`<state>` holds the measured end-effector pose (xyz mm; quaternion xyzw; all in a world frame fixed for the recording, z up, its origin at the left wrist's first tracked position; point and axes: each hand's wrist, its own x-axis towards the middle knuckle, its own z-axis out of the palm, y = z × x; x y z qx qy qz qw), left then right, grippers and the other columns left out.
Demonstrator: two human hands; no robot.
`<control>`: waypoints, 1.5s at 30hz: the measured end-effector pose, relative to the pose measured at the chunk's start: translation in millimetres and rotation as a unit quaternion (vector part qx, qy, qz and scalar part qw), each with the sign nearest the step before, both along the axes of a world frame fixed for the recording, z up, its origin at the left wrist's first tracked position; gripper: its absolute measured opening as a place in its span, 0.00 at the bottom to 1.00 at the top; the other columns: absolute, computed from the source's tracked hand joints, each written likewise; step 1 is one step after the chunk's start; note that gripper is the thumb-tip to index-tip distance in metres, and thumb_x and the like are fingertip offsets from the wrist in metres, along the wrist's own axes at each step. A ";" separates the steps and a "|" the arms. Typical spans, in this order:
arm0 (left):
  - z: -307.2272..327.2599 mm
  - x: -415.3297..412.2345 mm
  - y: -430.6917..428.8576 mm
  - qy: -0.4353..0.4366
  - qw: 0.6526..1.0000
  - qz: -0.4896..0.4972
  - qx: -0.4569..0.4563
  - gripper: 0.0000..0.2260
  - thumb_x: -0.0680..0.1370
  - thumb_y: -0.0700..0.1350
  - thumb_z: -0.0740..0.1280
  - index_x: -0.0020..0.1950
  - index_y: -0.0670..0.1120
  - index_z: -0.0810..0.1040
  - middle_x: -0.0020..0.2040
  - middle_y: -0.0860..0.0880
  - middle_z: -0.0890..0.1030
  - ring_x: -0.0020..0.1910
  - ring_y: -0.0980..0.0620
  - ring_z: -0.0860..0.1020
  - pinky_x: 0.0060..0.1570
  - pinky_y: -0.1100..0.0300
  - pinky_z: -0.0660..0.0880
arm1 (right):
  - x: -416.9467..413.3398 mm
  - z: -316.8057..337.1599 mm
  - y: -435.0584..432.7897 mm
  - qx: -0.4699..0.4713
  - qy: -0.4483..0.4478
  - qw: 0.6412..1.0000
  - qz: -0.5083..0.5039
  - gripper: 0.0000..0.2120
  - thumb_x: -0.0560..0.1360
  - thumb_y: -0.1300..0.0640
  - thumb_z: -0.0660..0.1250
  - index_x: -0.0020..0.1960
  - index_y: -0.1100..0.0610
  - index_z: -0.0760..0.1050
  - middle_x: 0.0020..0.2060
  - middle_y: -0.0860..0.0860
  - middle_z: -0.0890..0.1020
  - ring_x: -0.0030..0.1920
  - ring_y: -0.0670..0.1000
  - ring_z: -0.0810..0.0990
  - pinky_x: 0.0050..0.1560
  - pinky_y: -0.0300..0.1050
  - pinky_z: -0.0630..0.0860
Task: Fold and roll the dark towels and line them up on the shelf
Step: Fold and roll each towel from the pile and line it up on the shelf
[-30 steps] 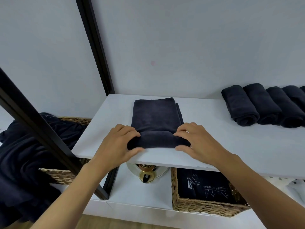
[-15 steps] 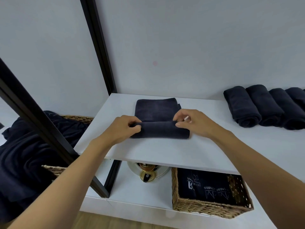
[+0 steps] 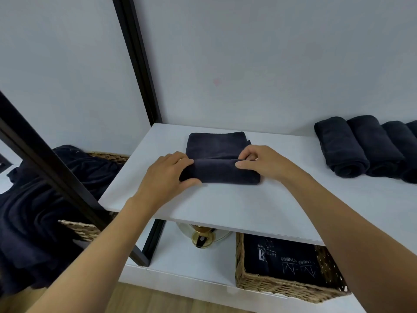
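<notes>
Both left hand (image 3: 164, 175) and right hand (image 3: 264, 164) grip half-rolled towel (image 3: 225, 173), white shelf (image 3: 225, 205), rolled towels (image 3: 365, 146), grey wall (image 3: 248, 64)

On my feed I see the towel (image 3: 216, 145) at centre as deep navy, nearly black, plain, and the rolled towels (image 3: 372, 145) at right match it. The shelf (image 3: 225, 204) is flat white, the upright post (image 3: 138, 59) black. Lower right, the basket (image 3: 282, 288) is tan weave (its dark cloth (image 3: 282, 260) carries pale lettering).
</notes>
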<state>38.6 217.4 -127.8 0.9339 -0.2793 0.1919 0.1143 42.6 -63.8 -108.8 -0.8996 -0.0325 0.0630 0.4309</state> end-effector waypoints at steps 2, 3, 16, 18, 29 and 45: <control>1.7 6.5 0.8 0.026 0.999 0.002 0.023 0.21 0.75 0.57 0.70 0.62 0.46 0.79 0.58 0.49 0.80 0.53 0.46 0.77 0.50 0.53 0.75 | -1.6 3.4 2.2 -0.029 -0.071 0.997 0.009 0.05 0.72 0.52 0.73 0.46 0.46 0.79 0.44 0.44 0.79 0.43 0.43 0.76 0.46 0.39 0.69; 2.5 9.7 0.6 0.048 0.999 0.006 0.021 0.21 0.76 0.58 0.68 0.63 0.47 0.78 0.59 0.50 0.79 0.55 0.48 0.76 0.51 0.54 0.74 | -4.6 2.9 3.4 -0.066 -0.135 0.989 0.019 0.05 0.73 0.53 0.72 0.47 0.45 0.79 0.46 0.42 0.78 0.45 0.42 0.76 0.49 0.40 0.69; 8.0 24.3 -13.1 -0.009 0.998 -0.019 0.059 0.17 0.75 0.50 0.71 0.61 0.46 0.77 0.55 0.46 0.81 0.52 0.44 0.76 0.56 0.52 0.68 | 34.1 13.1 -5.5 -0.032 -0.005 0.998 0.049 0.05 0.71 0.50 0.74 0.45 0.45 0.80 0.41 0.40 0.84 0.46 0.40 0.81 0.47 0.39 0.72; 8.1 32.2 -13.2 0.037 0.999 -0.003 0.020 0.16 0.77 0.50 0.69 0.63 0.47 0.76 0.57 0.48 0.80 0.54 0.46 0.74 0.55 0.56 0.65 | 40.9 14.4 -4.0 -0.010 0.021 0.999 0.044 0.05 0.72 0.51 0.74 0.45 0.46 0.79 0.36 0.41 0.84 0.41 0.39 0.81 0.44 0.38 0.70; 39.7 81.6 -23.6 0.268 0.963 0.014 -0.001 0.11 0.81 0.50 0.63 0.60 0.48 0.79 0.52 0.49 0.77 0.52 0.50 0.74 0.52 0.57 0.69 | 36.4 -5.4 -5.2 -0.114 -0.175 0.976 0.056 0.10 0.71 0.45 0.73 0.50 0.43 0.78 0.45 0.38 0.80 0.48 0.44 0.76 0.46 0.34 0.68; 41.9 135.5 -41.2 0.275 0.958 0.085 -0.004 0.12 0.83 0.50 0.60 0.55 0.48 0.82 0.51 0.48 0.81 0.53 0.45 0.77 0.57 0.46 0.73 | 74.6 -5.0 7.8 -0.255 -0.330 0.908 0.045 0.12 0.74 0.44 0.69 0.54 0.49 0.80 0.51 0.45 0.82 0.52 0.49 0.77 0.56 0.47 0.64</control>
